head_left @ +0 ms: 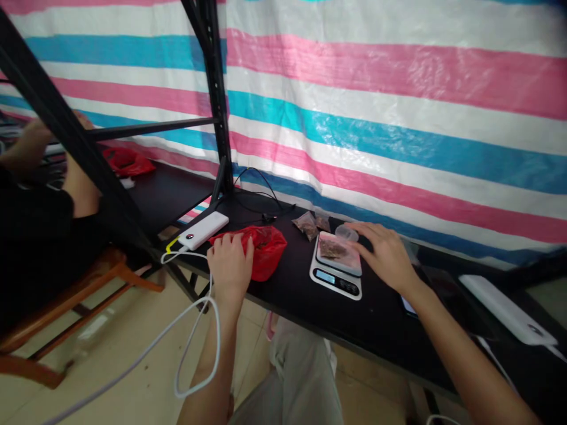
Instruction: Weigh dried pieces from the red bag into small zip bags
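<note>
My left hand [229, 261] rests on the near edge of a red plastic bag [266, 248] with brown bits inside; its fingers curl onto the bag. My right hand [384, 254] hovers with fingers spread beside a small kitchen scale [335, 277], close to a small clear cup [346, 233]. A clear packet of brown material [332, 248] lies on the scale's platform. Two small filled packets [306, 225] lie just behind the scale.
A white power bank [202, 231] with a white cable [190, 330] lies left of the bag on the black table [372, 319]. Another white device [509, 310] sits at right. A black rack post [217, 100] stands behind. Another person sits at left on a wooden chair [66, 301].
</note>
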{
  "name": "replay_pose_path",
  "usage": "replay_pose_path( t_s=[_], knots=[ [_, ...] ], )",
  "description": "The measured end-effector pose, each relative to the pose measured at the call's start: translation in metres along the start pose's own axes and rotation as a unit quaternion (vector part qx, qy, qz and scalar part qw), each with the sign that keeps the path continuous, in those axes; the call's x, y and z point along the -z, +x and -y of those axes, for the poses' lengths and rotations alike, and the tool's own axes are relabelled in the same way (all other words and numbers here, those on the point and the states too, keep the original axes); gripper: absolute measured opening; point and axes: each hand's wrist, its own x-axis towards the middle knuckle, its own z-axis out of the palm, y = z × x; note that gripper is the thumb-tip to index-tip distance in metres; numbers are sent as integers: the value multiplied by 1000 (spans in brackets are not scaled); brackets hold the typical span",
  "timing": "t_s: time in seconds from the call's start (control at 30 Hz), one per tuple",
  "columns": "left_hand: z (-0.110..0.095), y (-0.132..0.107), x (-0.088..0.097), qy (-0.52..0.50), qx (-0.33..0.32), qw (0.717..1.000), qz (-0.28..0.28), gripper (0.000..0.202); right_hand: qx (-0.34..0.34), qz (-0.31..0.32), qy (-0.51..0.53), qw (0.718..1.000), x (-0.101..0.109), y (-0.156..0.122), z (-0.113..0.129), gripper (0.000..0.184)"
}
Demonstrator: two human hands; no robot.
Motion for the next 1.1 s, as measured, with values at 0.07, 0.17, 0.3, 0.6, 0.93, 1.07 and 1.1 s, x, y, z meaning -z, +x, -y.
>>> replay_pose_path(
  t_s=[0.07,0.17,0.3,0.6,0.93,1.07,1.1],
  knots=[
    [15,-8,1,7,-43,998,47,32,13,9,127,992,-18,26,31,33],
    [9,-26,-9,-50,-129,983,116,25,32,66,273,959,-51,55,86,32],
    [-8,-55,-16,-70,-204,966,142,31,25,155,266,951,-93,63,130,30],
    [17,-85,-17,-89,-193,967,137,27,61,179,-47,981,-109,33,124,41],
    [32,-78,-36,-155,57,986,-9,34,40,229,-122,965,-100,28,129,35],
    [33,-69,-49,-164,157,974,-32,70,21,247,-154,956,-95,29,134,29],
    [33,-68,-53,-196,172,965,-30,79,12,250,-161,955,-94,29,135,30]
  ],
)
